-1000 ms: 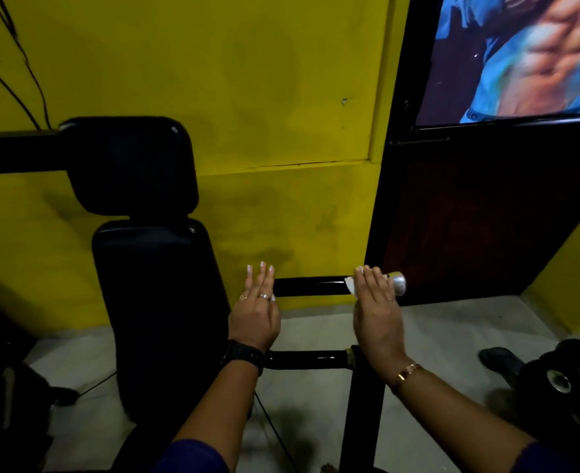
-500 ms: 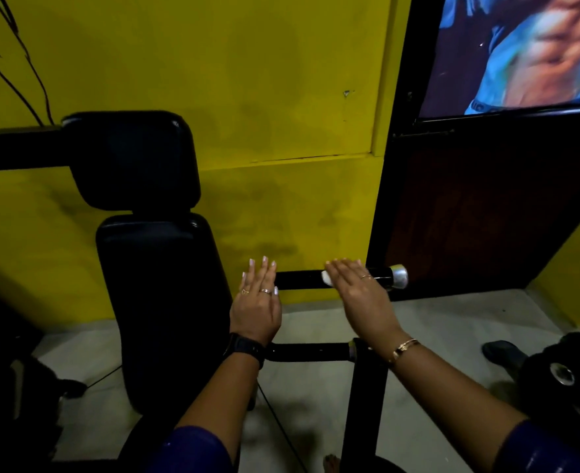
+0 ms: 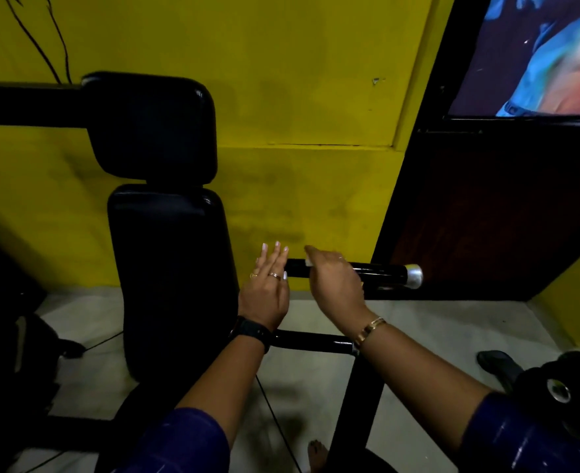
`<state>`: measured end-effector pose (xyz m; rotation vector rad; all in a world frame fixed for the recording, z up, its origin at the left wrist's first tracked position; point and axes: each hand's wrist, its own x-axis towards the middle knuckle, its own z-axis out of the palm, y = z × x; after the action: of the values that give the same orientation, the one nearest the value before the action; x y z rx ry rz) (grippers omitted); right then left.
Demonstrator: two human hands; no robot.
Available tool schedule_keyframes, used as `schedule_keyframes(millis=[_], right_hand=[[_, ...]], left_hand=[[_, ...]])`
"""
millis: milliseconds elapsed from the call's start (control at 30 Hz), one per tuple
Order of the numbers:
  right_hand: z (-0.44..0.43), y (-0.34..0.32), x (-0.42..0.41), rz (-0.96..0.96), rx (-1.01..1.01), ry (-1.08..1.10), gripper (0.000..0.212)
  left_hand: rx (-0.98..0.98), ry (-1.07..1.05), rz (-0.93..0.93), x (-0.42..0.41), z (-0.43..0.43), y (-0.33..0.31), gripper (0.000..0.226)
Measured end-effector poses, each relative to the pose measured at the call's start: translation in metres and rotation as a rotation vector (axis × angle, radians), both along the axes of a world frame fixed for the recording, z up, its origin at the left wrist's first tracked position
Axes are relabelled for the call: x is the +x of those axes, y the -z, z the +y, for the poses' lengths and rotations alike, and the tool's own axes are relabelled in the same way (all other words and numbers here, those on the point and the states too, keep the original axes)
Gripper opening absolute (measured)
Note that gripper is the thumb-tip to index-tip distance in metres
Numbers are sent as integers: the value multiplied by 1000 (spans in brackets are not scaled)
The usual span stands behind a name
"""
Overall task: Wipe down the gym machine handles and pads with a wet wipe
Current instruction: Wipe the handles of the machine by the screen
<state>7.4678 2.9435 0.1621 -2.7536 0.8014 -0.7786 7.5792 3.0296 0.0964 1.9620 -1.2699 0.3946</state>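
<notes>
Beyond the fingers (image 3: 276,256) a smudged yellow wall (image 3: 298,97) stands dimly lit; to their right, a dark brown panel (image 3: 486,216) beneath a blurred picture (image 3: 548,52); below them, a pale grey floor (image 3: 418,329).

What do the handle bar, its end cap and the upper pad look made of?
Handle bar: glossy black, probably coated metal, from its streaky highlights. End cap: bare silvery metal, dull shine. Upper pad: black vinyl-like upholstery, cushioned edges, faint sheen.

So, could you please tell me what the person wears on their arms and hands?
The left hand has two rings, pale painted nails and a black watch at the wrist. The right hand has a gold bracelet at its wrist. Both arms show dark blue sleeves.
</notes>
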Motion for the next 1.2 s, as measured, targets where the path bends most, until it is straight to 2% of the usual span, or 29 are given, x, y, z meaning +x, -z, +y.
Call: schedule_keyframes(millis=[67, 133, 200, 300, 367, 500, 700, 867, 967, 1033, 1100, 1200], right_hand=[[6, 10, 7, -35, -57, -149, 41], [8, 21, 6, -75, -152, -275, 38], [6, 29, 2, -111, -183, -331, 41], [-2, 26, 11, -221, -85, -268, 41], [-8, 17, 23, -260, -36, -208, 39], [-1, 20, 40, -155, -180, -206, 27], [3, 47, 32, -105, -403, -388, 42], [3, 55, 26, -67, -472, -465, 49], [11, 69, 24, 18, -512, -596, 49], [21, 89, 17, 95, -472, -678, 51], [32, 106, 4, 139, -329, -660, 57], [42, 116, -8, 138, -230, -670, 55]], left_hand=[[-109, 32, 248, -4, -2, -1, 50], [-246, 102, 592, -6, -1, -6, 44], [-362, 169, 861, -8, 1, -16, 37], [-413, 142, 1088, -3, 9, -28, 32], [-399, 99, 1274, -1, 12, -29, 38], [-409, 92, 1558, 9, 24, -26, 60], [-389, 145, 1619, 15, 31, -27, 74], [-421, 150, 1628, 15, 31, -21, 75], [-416, 117, 1615, 14, 30, -19, 76], [-400, 133, 1622, 12, 31, -20, 75], [-386, 141, 1609, 9, 30, -20, 70], [-310, 117, 1499, 5, 31, -28, 58]])
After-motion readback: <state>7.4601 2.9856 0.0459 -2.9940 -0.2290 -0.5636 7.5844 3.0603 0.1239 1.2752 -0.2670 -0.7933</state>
